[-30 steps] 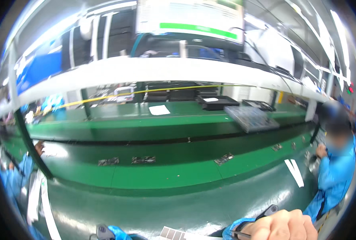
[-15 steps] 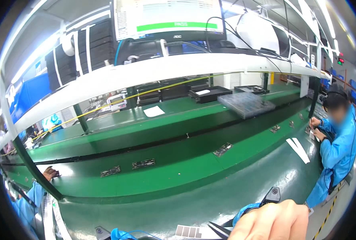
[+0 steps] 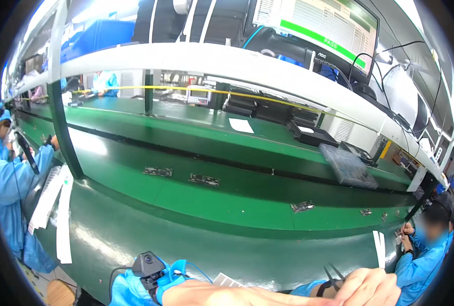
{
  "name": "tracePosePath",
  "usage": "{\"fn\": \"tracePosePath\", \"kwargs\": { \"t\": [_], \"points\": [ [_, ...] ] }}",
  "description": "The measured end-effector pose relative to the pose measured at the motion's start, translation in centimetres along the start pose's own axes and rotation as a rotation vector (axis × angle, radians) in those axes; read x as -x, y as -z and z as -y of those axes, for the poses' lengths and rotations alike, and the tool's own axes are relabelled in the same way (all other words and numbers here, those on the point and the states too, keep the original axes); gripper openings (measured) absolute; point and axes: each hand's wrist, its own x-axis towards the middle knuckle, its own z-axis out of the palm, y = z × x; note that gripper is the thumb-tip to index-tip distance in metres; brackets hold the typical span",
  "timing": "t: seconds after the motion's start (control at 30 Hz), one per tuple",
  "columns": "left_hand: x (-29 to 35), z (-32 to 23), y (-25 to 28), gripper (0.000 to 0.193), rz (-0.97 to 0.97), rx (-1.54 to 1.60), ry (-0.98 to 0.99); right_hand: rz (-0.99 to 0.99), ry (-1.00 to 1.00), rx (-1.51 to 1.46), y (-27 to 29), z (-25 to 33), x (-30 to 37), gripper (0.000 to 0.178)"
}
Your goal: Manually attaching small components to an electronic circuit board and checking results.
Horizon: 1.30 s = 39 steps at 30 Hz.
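Note:
My left forearm and my left hand (image 3: 222, 295) cross the lower edge toward the right, with a blue sleeve and a small black camera (image 3: 148, 262) at the wrist. Its fingers reach beside my right hand and are partly cut off. My right hand (image 3: 372, 288) is curled, knuckles up, round dark tweezers (image 3: 331, 276); their two tips stick up, apart from each other. Anything between or under the hands is hidden. A white sheet with grey labels (image 3: 227, 280) lies just beyond my left hand, partly covered.
Several circuit boards (image 3: 204, 179) lie along the green belt (image 3: 257, 214). A clear plastic tray (image 3: 347, 166) sits behind it. White strips (image 3: 64, 224) are at the left. Co-workers in blue (image 3: 15, 178) are at both sides. A white shelf rail (image 3: 211, 60) carries a monitor (image 3: 313, 30).
The view has turned left, so the bench and monitor appear farther right. My left forearm has come into view and reaches to my right hand. The tweezers stay by the right hand.

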Motion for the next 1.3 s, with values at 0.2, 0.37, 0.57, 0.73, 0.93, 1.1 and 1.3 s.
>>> {"fn": "tracePosePath", "kwargs": {
  "t": [0.2,0.37,0.57,0.73,0.93,1.1,1.3],
  "points": [
    [-0.6,-4.3,2.4,0.067,0.159,0.018,0.677,-0.104,-0.007,0.224,2.6,0.4,1.1,0.021],
    [0.6,-4.2,3.8,0.064,0.254,-0.002,0.496,-0.273,0.074,0.283,1.7,2.1,2.4,0.024],
    [0.8,0.0,7.9,0.026,0.259,-0.928,0.668,0.003,-0.651,0.482,-0.7,-4.9,11.7,0.017],
    [11.1,3.7,14.9,0.019,0.617,-1.321,0.998,0.245,-0.828,0.743,-3.7,-4.2,20.7,0.04],
    [21.9,6.0,19.4,0.07,0.909,-1.374,1.175,0.25,-0.732,0.605,-1.3,-6.6,22.3,0.031],
    [24.5,9.8,20.9,0.058,0.925,-1.293,1.216,0.236,-0.799,0.585,1.7,-7.0,22.7,0.025],
    [24.7,10.0,23.4,0.041,0.907,-1.304,1.241,0.187,-0.862,0.546,2.1,-8.4,23.4,0.021]
  ]
}}
